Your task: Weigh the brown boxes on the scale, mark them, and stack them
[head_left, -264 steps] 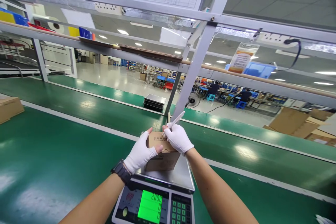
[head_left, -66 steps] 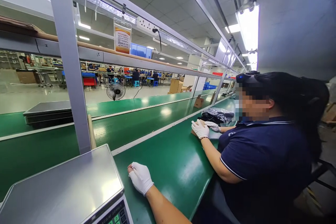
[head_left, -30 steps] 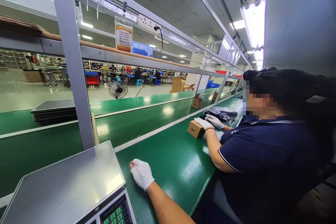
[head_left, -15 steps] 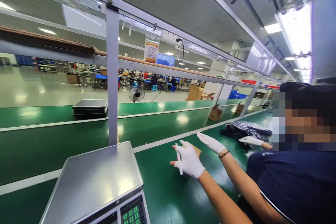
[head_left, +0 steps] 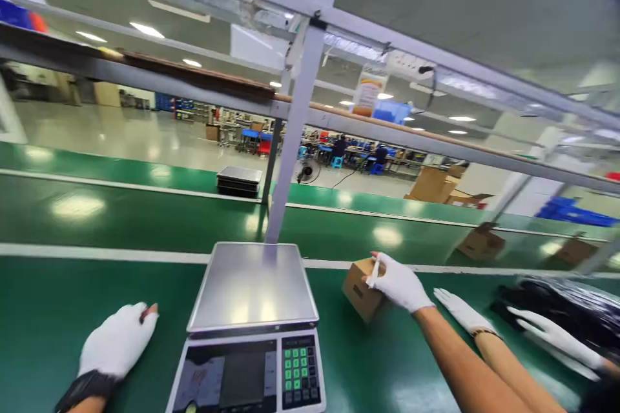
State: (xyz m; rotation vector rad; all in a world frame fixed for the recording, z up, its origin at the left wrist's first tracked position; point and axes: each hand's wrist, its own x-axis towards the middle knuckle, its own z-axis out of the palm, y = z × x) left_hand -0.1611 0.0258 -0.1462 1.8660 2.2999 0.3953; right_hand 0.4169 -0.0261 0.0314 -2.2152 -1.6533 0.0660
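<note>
My right hand (head_left: pixel 400 284), in a white glove, is closed over the top of a small cardboard box (head_left: pixel 359 292) on the green bench just right of the scale. A white pen (head_left: pixel 372 274) is also caught between its fingers. The digital scale (head_left: pixel 252 322) stands in front of me with a bare steel pan and a dark display. My left hand (head_left: pixel 119 342), gloved with a black watch at the wrist, lies flat on the bench left of the scale and holds nothing.
A co-worker's two gloved hands (head_left: pixel 508 326) reach in at the right, beside a black plastic-wrapped bundle (head_left: pixel 566 306). A grey frame post (head_left: pixel 290 161) rises behind the scale. More cardboard boxes (head_left: pixel 479 244) sit on the far green belt, and stacked metal trays (head_left: pixel 238 181) lie beyond.
My view has swung left, back to the scale. My right hand, which was raised with the pen, has come down onto the cardboard box, and my left hand has come into view.
</note>
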